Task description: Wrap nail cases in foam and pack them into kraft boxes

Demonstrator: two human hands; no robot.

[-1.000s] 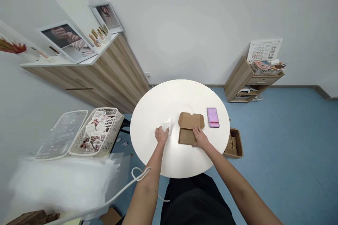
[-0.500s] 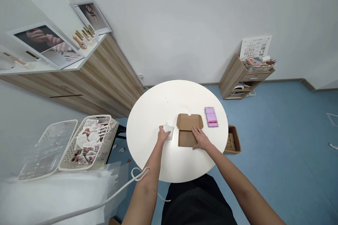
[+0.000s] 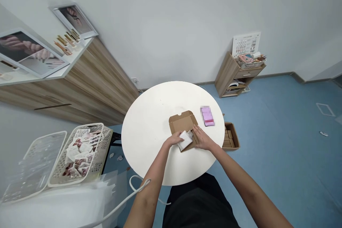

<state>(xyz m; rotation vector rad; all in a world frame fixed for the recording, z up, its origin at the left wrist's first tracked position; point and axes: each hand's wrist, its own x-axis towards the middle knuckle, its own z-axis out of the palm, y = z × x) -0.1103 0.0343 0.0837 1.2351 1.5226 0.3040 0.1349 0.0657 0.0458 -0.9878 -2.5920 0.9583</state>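
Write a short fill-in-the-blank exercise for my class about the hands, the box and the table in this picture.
The left hand holds a white packet above the open ____ box.
The ____ hand rests on that box.
The table has a ____ top.

Missing words: cardboard; right; round.

Bright, even light, soft shadows, wide-angle bending toward the edges, one pixelated pink packet [image 3: 207, 116]
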